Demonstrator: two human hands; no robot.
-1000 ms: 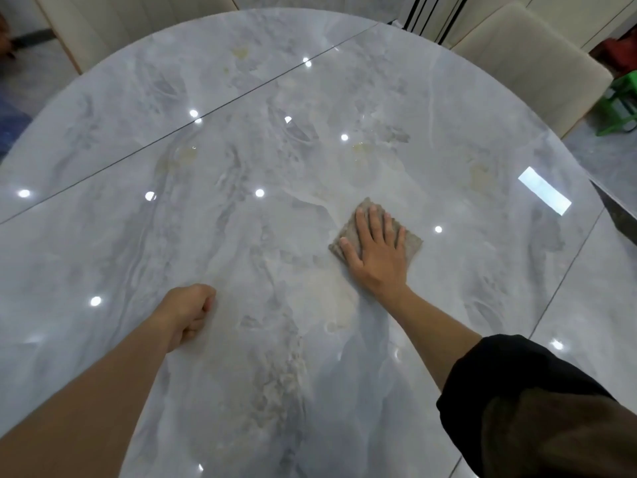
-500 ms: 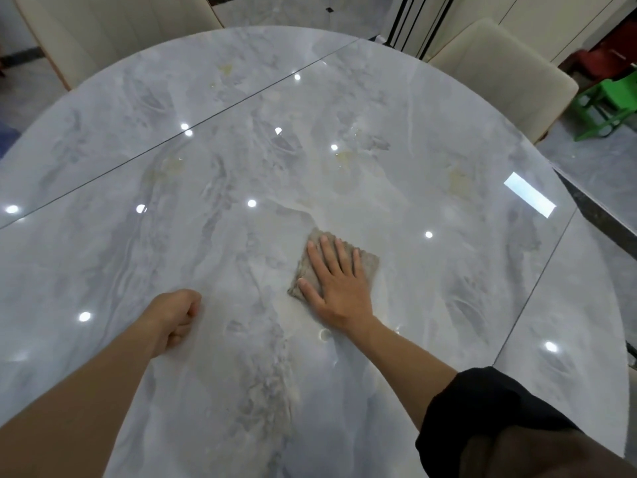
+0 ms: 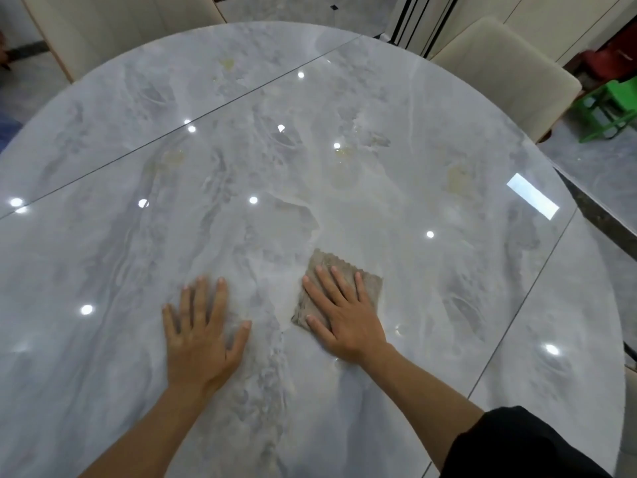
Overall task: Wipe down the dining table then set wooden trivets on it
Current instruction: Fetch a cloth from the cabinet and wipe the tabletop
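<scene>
Your right hand (image 3: 344,315) lies flat, palm down, with straight fingers slightly fanned, pressing on a small square grey-brown cloth (image 3: 373,288). The fingers and thumb cover most of the cloth, and its far corner and zigzag-cut edge show beyond your fingertips. The heel of the hand sits off the cloth, on the bare surface. A black sleeve (image 3: 517,443) covers that arm above the elbow.

Your left hand (image 3: 200,336) is near it, to the left and apart from the cloth. It is also flat on the surface, palm down, fingers spread and thumb out to the side, holding nothing.

Both hands rest on the round, glossy dining table with a grey-and-white marble pattern (image 3: 344,98). The cloth lies a little right of the middle of the table, on a pale streak of the pattern. Thin straight seams cross the top, one running diagonally on the far left and another on the right. A few yellowish stains (image 3: 456,181) mark the surface farther out, towards the far half. Bright round ceiling-light reflections dot the top.

Beyond the far rim stand two cream upholstered chairs, one at far right (image 3: 499,70) and one at far left (image 3: 103,29). A green plastic stool (image 3: 610,108) stands on the grey tiled floor at the right edge.
</scene>
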